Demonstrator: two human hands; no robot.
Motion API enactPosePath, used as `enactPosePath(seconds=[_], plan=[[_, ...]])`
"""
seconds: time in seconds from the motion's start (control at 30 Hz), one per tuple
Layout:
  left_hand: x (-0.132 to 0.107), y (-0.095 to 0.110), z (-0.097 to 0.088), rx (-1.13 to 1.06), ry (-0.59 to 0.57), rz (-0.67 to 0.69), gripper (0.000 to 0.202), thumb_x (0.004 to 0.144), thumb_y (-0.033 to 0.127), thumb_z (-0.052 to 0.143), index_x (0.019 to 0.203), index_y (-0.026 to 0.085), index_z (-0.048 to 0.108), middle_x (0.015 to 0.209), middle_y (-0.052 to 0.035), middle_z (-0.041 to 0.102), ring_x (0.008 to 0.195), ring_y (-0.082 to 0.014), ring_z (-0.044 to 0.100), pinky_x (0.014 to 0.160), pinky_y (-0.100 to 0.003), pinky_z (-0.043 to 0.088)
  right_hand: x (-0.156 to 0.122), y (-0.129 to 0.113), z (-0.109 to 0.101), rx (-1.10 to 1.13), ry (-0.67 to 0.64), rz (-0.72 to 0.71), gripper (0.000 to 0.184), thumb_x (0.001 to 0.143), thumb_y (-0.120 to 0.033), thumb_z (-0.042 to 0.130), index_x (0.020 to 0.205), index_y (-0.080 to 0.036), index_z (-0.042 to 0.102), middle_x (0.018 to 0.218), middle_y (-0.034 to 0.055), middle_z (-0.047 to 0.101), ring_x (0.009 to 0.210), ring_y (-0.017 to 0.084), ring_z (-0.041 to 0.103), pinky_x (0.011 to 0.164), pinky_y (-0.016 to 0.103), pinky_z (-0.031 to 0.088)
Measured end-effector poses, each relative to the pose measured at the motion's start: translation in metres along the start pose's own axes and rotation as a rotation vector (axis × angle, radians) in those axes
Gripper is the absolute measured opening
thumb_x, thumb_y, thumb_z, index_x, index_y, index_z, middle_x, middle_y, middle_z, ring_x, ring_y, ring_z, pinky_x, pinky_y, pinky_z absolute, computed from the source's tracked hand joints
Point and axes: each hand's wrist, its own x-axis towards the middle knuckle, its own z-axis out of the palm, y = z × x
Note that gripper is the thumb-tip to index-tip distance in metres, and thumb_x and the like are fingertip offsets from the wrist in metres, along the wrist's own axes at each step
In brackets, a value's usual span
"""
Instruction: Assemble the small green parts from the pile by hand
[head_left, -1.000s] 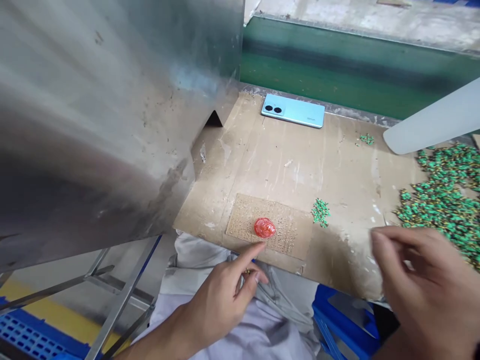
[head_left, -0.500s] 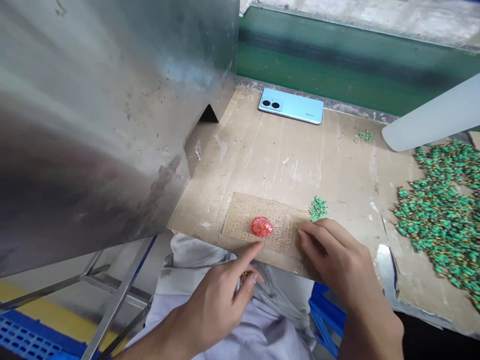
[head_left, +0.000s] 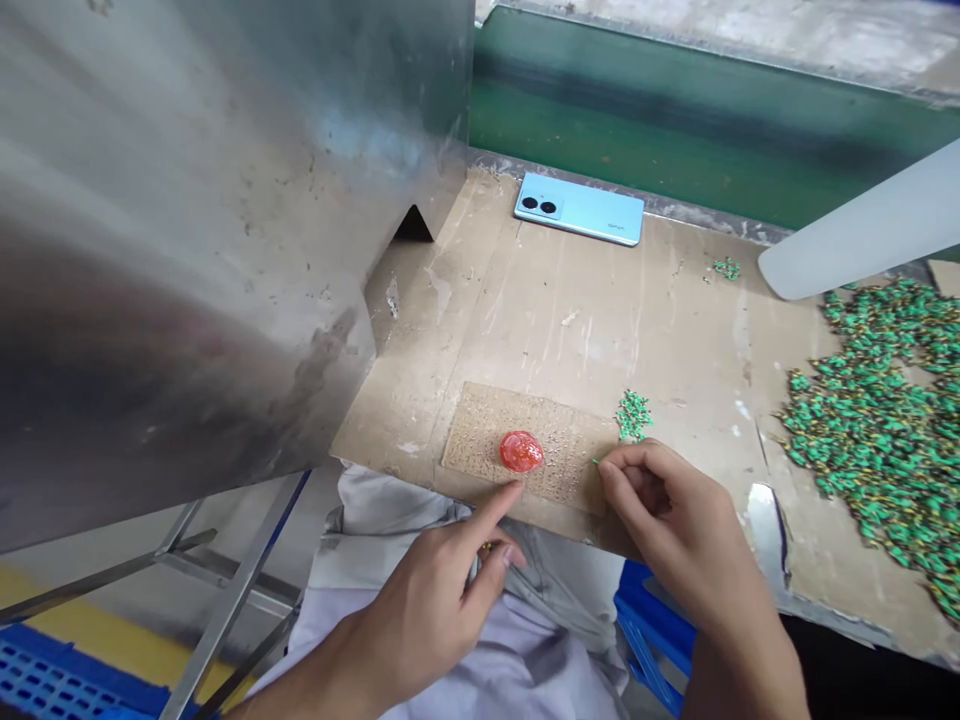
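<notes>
My right hand (head_left: 664,500) is closed in a pinch at the right end of a thin tan board (head_left: 469,435) with a rough, speckled surface. A tiny green piece (head_left: 595,461) sticks out from its fingertips. Just beyond that hand lies a small pile of green pieces (head_left: 634,413). On the board sits a glossy red oval blob (head_left: 520,452). My left hand (head_left: 450,580) points its index finger at the board's near edge, just below the blob, with the thumb apart. Its other fingers curl under, where a small gold-coloured spot shows that I cannot identify.
A large heap of green and yellow pieces (head_left: 877,430) covers the right side of the cardboard-topped table (head_left: 555,330). A light blue phone (head_left: 592,210) lies at the back. A white tube (head_left: 855,235) slants in from the right; a metal housing (head_left: 225,250) stands on the left.
My right hand has shifted slightly toward me and to the right, its fingers a little more open to view. The left hand stays put. The whole view has drifted slightly.
</notes>
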Motion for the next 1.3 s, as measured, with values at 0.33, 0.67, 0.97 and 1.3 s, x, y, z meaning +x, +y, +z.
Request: enactPosePath(seconds=[0.33, 0.67, 0.97, 1.3], plan=[[0.003, 0.001, -0.001, -0.008, -0.01, -0.012, 0.058, 0.104, 0.02, 0.046, 0.163, 0.02, 0.046, 0.1, -0.002, 0.084, 0.075, -0.0167, 0.07, 0.082, -0.029, 0.057, 0.006, 0.013, 0.007, -0.032, 0.102, 0.071, 0.02, 0.095, -0.038, 0.064, 0.085, -0.022, 0.069, 0.064, -0.0022, 0.059, 0.053, 0.014, 0.053, 0.05, 0.026, 0.044], [0.001, -0.002, 0.004, -0.216, -0.011, -0.117, 0.044, 0.106, 0.028, 0.051, 0.148, 0.02, 0.057, 0.107, -0.0079, 0.084, 0.076, -0.0166, 0.076, 0.073, -0.029, 0.06, -0.012, 0.002, 0.004, -0.115, 0.027, -0.223, 0.016, 0.101, -0.026, 0.061, 0.086, -0.023, 0.065, 0.074, -0.0022, 0.058, 0.061, 0.012, 0.056, 0.057, 0.024, 0.044], [0.002, 0.001, 0.01, -0.524, 0.03, -0.255, 0.016, 0.092, 0.032, 0.076, 0.087, 0.017, 0.073, 0.076, -0.0057, 0.081, 0.062, -0.0157, 0.073, 0.056, -0.022, 0.054, -0.017, 0.0, 0.006, -0.32, 0.12, -0.23, 0.02, 0.103, -0.032, 0.057, 0.086, -0.024, 0.063, 0.075, -0.0018, 0.061, 0.06, 0.014, 0.059, 0.057, 0.027, 0.043], [0.004, 0.018, -0.001, -0.662, 0.02, -0.276, 0.017, 0.08, 0.023, 0.09, 0.085, 0.016, 0.075, 0.07, 0.0006, 0.074, 0.062, -0.0123, 0.068, 0.062, -0.022, 0.054, -0.024, 0.003, 0.005, -0.219, 0.046, -0.202, 0.019, 0.103, -0.036, 0.058, 0.089, -0.025, 0.064, 0.076, 0.0001, 0.059, 0.061, 0.016, 0.057, 0.059, 0.031, 0.042]])
